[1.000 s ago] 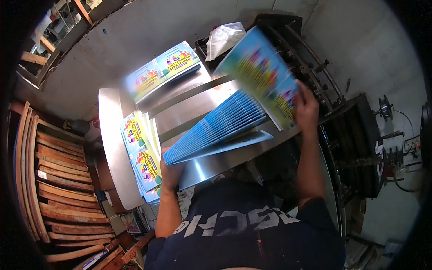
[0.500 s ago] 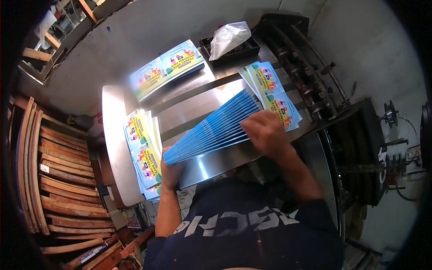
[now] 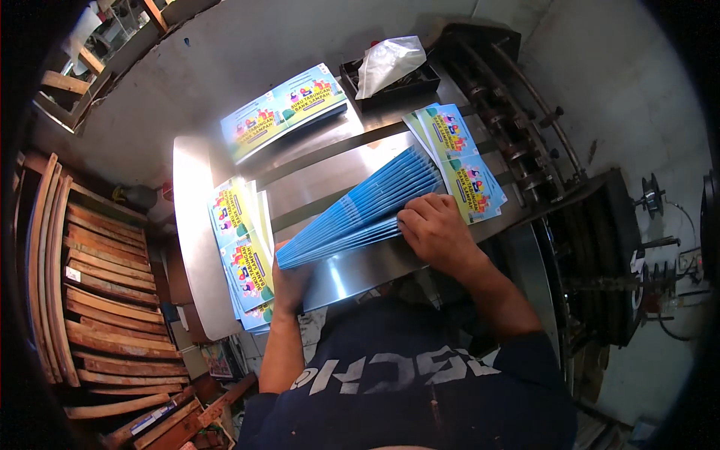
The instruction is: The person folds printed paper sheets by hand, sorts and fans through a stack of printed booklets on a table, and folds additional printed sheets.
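Note:
A fanned stack of blue printed booklets [image 3: 358, 202] lies on the metal table, narrow at its left end and spread wide toward the right. My left hand [image 3: 288, 283] grips the narrow end, its fingers mostly hidden by the stack. At the wide end, my right hand [image 3: 437, 231] has its fingers curled on the near corner, where several lower leaves are pressed together. Above them a gap separates the rest of the fan. Beside my left hand stands a pile of colourful booklets [image 3: 241, 251]; another booklet pile [image 3: 459, 161] lies just beyond my right hand.
A third booklet pile [image 3: 285, 111] sits at the table's far side. Behind it, a black tray [image 3: 405, 84] holds a white plastic bag [image 3: 390, 61]. A dark machine with rollers [image 3: 517, 142] adjoins the table [image 3: 196, 247] on the right. Wooden slats [image 3: 116, 300] stand at left.
My right hand has come down onto the near corner of the fan, and its lower leaves are now pressed together. My left hand keeps its hold on the narrow end.

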Demonstrator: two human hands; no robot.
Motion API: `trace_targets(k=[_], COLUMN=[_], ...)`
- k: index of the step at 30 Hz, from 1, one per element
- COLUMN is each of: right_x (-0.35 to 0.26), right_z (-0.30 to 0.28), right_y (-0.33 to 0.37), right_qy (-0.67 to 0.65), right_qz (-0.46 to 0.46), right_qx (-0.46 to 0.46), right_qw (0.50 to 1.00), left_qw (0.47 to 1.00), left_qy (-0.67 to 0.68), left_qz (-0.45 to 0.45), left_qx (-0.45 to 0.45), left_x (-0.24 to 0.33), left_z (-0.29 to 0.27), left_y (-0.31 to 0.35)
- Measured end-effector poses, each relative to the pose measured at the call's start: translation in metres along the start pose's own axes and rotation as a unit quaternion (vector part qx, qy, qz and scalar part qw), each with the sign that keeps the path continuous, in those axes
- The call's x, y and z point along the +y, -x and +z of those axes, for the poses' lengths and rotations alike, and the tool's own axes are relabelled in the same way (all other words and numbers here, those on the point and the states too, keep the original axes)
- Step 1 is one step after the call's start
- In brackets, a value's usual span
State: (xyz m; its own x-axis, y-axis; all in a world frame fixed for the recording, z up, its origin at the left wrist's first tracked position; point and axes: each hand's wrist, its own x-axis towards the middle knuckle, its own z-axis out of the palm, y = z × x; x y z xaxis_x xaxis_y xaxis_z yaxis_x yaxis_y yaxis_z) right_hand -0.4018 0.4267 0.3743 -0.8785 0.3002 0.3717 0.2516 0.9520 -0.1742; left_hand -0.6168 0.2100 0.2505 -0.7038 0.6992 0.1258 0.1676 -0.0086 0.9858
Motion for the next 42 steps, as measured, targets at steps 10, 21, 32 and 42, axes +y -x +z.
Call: trace_targets(k=[10, 21, 32, 42], right_x=[-0.023, -0.031, -0.001, 0.018], right_z=[0.021, 0.008, -0.007, -0.036], right_y=[0.021, 0.016, 0.017, 0.011], right_qy=[-0.003, -0.149, -0.095, -0.148], right_qz=[0.056, 0.193, 0.109, 0.132], right_qx=[0.055, -0.088, -0.116, -0.029], right_qw=[0.997, 0.966, 0.983, 0.98], left_qw=[1.0, 0.999, 1.0, 1.0], left_qy=[-0.01, -0.017, 0.016, -0.013], left_qz=[-0.008, 0.002, -0.019, 0.008], left_qx=[0.025, 0.039, 0.014, 0.022], left_x=[0.002, 0.012, 0.021, 0.009], left_z=[0.004, 0.01, 0.01, 0.009], left_y=[0.003, 0.004, 0.005, 0.004])
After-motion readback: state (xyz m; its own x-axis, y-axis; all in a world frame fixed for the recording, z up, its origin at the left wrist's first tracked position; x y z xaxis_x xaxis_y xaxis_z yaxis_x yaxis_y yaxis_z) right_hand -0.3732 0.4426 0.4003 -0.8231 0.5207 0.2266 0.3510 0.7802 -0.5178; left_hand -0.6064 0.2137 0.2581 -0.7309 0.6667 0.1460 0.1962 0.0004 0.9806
